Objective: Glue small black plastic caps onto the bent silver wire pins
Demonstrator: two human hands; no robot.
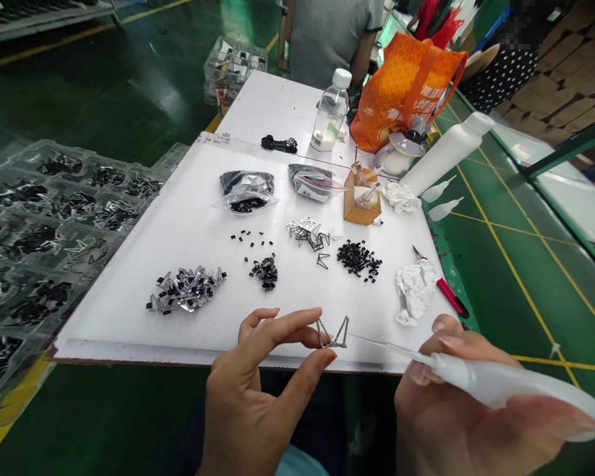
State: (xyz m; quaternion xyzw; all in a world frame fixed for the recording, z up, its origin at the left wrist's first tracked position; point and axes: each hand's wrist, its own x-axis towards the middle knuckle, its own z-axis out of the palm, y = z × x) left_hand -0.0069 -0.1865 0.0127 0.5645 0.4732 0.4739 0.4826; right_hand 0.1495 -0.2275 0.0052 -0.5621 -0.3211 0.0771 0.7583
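Between the thumb and fingers of my left hand (262, 383) is a small metal bracket (341, 334) with two upright V-shaped arms. My right hand (456, 410) is wrapped round a white squeeze bottle (506, 383), whose long thin nozzle points left. The nozzle tip is close beside the bracket; whether they touch I cannot tell. Beyond my hands on the white table (327, 297) lie a pile of loose brackets (310, 231), a heap of small black pieces (357, 259), a smaller heap of black pieces (265, 272) and a pile of brackets with black pieces (186, 289).
Crumpled tissue (414, 291) and a red-handled knife (451, 297) lie at the right edge. Farther back are plastic bags (248, 192), a small wooden box (361, 208), a tall white bottle (446, 152) and an orange bag (401, 92). Trays of parts (54, 218) stand left. A person (332, 39) sits behind.
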